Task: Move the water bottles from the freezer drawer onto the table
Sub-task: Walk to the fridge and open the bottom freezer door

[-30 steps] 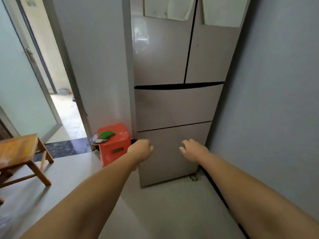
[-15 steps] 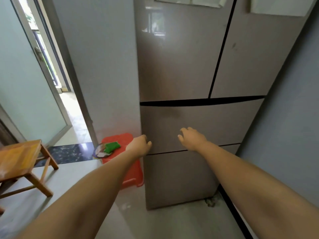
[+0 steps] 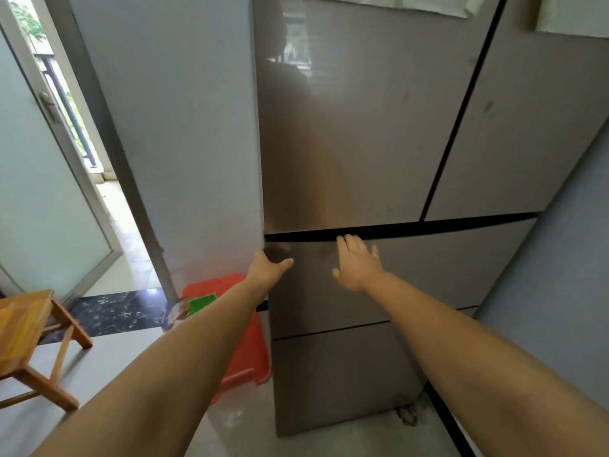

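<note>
The room is small, with grey walls, a pale floor and a glass door [image 3: 49, 179] standing open on the left. Biggest of all is the tall fridge [image 3: 379, 127], shiny and brown-grey, with 2 doors on top and 2 drawers below. The upper drawer [image 3: 445, 268] and the lower drawer [image 3: 339, 374] are both closed, so the water bottles cannot be seen. They must be inside 1 of these drawers, but I cannot tell which.

To the left of the fridge sits a red stool [image 3: 244, 351] with a green thing [image 3: 201, 304] on top. Further left is the wooden tabletop [image 3: 23, 321], low and well apart from the fridge.

The left hand [image 3: 268, 270] holds the left edge of the upper drawer, thumb on the front and fingers tucked round the side. That grip is narrow and on the drawer edge. The right hand [image 3: 357, 263] lies flat and wide on the drawer front, fingertips [image 3: 346, 240] at the dark gap along its top.

I think the drawer will be heavy and stiff to pull, and its front looks smooth and slippery. The dark gap at the top looks like the best place to hook fingers. The bottles may be hard, cold and slippery, so hold each 1 round its middle.
</note>
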Demonstrator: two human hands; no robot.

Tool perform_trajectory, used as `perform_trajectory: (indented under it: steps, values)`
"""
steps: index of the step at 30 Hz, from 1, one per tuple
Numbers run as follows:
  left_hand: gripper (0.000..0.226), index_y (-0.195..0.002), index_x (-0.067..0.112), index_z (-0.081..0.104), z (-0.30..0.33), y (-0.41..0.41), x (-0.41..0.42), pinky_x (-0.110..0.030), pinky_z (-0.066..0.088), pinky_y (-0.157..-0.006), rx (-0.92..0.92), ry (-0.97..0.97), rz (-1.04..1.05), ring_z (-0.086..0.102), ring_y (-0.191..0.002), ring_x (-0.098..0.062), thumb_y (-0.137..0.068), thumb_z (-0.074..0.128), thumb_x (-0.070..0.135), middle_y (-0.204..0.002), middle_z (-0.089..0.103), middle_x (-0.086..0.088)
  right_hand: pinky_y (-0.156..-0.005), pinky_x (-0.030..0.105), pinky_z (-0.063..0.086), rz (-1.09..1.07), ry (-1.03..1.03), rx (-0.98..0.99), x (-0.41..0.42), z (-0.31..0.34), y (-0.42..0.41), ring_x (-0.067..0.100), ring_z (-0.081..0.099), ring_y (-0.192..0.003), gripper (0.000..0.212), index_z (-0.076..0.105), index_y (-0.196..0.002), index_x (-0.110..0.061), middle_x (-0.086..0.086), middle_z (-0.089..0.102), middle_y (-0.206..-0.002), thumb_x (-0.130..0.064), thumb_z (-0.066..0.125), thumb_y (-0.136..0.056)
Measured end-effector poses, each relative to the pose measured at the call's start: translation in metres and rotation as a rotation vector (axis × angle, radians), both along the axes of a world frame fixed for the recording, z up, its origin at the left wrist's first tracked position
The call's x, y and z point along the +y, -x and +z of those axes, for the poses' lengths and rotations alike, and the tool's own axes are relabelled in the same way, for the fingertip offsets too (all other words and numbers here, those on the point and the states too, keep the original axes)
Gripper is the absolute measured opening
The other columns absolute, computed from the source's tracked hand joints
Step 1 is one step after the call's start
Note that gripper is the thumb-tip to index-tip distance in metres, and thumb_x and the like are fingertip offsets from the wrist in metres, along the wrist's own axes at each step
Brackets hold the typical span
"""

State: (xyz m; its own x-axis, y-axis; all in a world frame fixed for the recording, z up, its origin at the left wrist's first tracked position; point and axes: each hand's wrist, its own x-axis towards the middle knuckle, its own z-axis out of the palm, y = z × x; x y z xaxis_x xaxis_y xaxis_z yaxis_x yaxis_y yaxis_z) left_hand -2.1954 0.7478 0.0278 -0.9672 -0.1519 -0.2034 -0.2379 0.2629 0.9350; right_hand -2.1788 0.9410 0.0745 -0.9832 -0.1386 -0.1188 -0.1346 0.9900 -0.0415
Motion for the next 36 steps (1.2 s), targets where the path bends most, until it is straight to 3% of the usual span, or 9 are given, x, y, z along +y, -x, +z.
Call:
perform_trajectory:
  steps: [6,10,13,15,17,23,27,31,36]
  values:
    - [0.052,-0.136,0.005,0.039,0.003,-0.003,0.001,-0.045,0.044,-0.104,-0.012,0.105,0.002,0.055,-0.118,-0.033,-0.09,0.059,0.018,-0.131,0.055,-0.014,-0.119,0.056,0.006,0.003,0.005,-0.048,0.004,0.014,-0.003,0.024,0.002,-0.15,0.074,0.005,-0.155,-0.01,0.007,0.004,-0.162,-0.027,0.048,-0.097]
    - [0.034,-0.113,0.007,0.054,-0.005,-0.036,0.003,-0.041,0.049,-0.086,0.038,0.16,0.054,0.059,-0.094,-0.03,-0.083,0.044,-0.004,-0.105,0.061,-0.015,-0.119,0.053,0.012,0.033,0.01,-0.01,0.01,0.019,-0.027,0.028,0.018,-0.146,0.063,0.018,-0.151,-0.009,0.011,0.022,-0.156,-0.018,0.047,-0.096]
    - [0.039,-0.083,0.006,0.061,-0.016,-0.068,-0.001,-0.034,0.058,-0.073,0.114,-0.061,0.13,0.063,-0.065,-0.017,-0.079,0.032,-0.02,-0.092,0.065,-0.021,-0.116,0.048,0.024,0.034,0.071,0.059,0.029,0.018,-0.054,0.029,0.03,-0.14,0.056,0.029,-0.148,-0.012,0.01,0.034,-0.149,-0.007,0.04,-0.094]
    - [0.041,-0.088,0.0,0.058,-0.011,-0.096,0.003,-0.02,0.054,-0.048,0.113,-0.244,0.239,0.06,-0.044,-0.009,-0.082,0.024,-0.022,-0.077,0.061,-0.019,-0.107,0.043,0.033,0.024,0.131,0.126,0.043,0.017,-0.078,0.029,0.037,-0.133,0.05,0.038,-0.143,-0.012,0.01,0.042,-0.142,-0.005,0.038,-0.093]
    - [0.039,-0.098,0.002,0.056,-0.01,-0.123,0.015,-0.017,0.048,-0.041,0.121,-0.306,0.302,0.058,-0.038,-0.006,-0.087,0.024,-0.017,-0.07,0.059,-0.015,-0.1,0.041,0.036,0.011,0.223,0.177,0.06,0.012,-0.111,0.029,0.041,-0.128,0.046,0.045,-0.138,-0.011,0.01,0.048,-0.137,-0.003,0.037,-0.094]
    - [0.035,-0.101,0.006,0.061,-0.01,-0.184,0.091,-0.019,0.05,-0.054,0.152,-0.207,0.087,0.06,-0.048,-0.003,-0.089,0.033,-0.011,-0.078,0.063,-0.015,-0.098,0.041,0.042,-0.171,0.466,0.363,0.126,0.006,-0.211,0.025,0.052,-0.117,0.033,0.058,-0.122,-0.011,0.008,0.057,-0.127,-0.011,0.038,-0.096]
    - [0.045,-0.135,0.014,0.048,0.017,-0.204,0.182,-0.034,0.047,-0.09,0.266,0.167,-0.366,0.06,-0.099,-0.018,-0.094,0.04,-0.001,-0.125,0.06,-0.016,-0.105,0.046,0.04,-0.251,0.443,0.334,0.163,0.029,-0.263,0.027,0.043,-0.13,0.046,0.041,-0.142,-0.009,0.011,0.041,-0.145,-0.029,0.04,-0.1]
    - [0.068,-0.15,0.019,0.024,0.042,-0.214,0.282,-0.033,0.031,-0.111,0.581,0.546,-0.802,0.031,-0.141,-0.024,-0.09,0.046,-0.004,-0.155,0.028,-0.008,-0.114,0.044,0.031,-0.302,0.18,0.019,0.207,0.043,-0.297,0.032,0.025,-0.144,0.067,0.022,-0.151,-0.004,0.017,0.018,-0.158,-0.042,0.041,-0.098]
    - [0.085,-0.153,0.027,0.007,0.053,-0.214,0.389,-0.047,0.004,-0.121,0.805,0.982,-1.093,-0.004,-0.15,-0.018,-0.084,0.042,-0.009,-0.162,-0.001,0.0,-0.12,0.05,0.015,-0.53,-0.012,-0.125,0.285,0.039,-0.325,0.032,-0.004,-0.15,0.08,-0.011,-0.153,-0.007,0.008,-0.015,-0.162,-0.035,0.042,-0.1]
